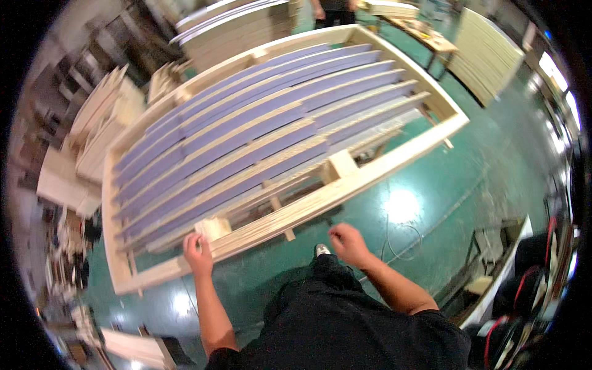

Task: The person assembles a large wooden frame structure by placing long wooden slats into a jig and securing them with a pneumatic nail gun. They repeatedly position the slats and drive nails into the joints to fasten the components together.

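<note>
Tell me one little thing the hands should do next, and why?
Perhaps bring the right hand to the near rail. It looks free, over the floor, while the left hand is at the rail, by a block. Two hands could probably steady things better, though blur hides whether the left one grips anything.

We see the far person (336,18) cut off by the top edge. Our right hand (349,245) is blurred; we cannot tell whether it grips anything.
</note>
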{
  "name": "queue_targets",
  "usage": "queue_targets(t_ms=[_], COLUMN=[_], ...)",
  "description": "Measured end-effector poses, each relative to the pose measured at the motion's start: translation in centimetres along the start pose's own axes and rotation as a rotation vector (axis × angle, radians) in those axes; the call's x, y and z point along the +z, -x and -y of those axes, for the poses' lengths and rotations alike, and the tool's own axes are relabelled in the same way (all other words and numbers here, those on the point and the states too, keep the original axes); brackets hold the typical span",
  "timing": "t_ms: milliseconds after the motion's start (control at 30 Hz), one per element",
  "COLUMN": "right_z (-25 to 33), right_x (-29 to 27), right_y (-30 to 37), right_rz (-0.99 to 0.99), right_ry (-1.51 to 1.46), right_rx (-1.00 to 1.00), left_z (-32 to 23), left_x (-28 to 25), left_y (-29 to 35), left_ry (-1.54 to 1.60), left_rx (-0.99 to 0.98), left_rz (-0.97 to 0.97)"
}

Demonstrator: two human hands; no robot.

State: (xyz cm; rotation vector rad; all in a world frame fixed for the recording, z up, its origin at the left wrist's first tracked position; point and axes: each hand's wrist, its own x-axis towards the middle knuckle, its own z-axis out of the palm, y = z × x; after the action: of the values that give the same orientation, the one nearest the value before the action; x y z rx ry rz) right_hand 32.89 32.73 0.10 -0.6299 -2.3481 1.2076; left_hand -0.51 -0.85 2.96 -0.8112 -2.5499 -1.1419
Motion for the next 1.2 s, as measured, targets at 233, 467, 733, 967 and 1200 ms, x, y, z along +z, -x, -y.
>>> queue_targets(t_ms=[233, 467, 733, 967, 1200], right_z=[-0.2, -4.4, -3.1, -0.9, -1.3], right_x=[-6.6, -6.5, -4.9, -3.7, -3.3], right_y=[-19.2, -23.7, -24.2, -25.1, -24.0], right_rz=[-0.158, 0.237, 0.141, 0.105, 0.064], right_ry=[0.47, 0.63, 0.613, 0.605, 0.699], right_rx=[-0.317, -0.093, 0.114, 0.278, 0.212], left_z=[-0.6, 0.2, -1.7, -2.5, -1.0], left_x=[-1.3, -0.3, 1.9, 1.6, 1.3], left_y=[-1.1, -2.0, -6.1, -7.2, -8.2], left_ry=[-0.364, -0.316, -0.485, -0.441, -0.316], left_rx=[-0.047, -0.185, -0.561, -0.645, -0.617], left_rz=[0.246, 0.18, 0.338, 0.387, 0.504])
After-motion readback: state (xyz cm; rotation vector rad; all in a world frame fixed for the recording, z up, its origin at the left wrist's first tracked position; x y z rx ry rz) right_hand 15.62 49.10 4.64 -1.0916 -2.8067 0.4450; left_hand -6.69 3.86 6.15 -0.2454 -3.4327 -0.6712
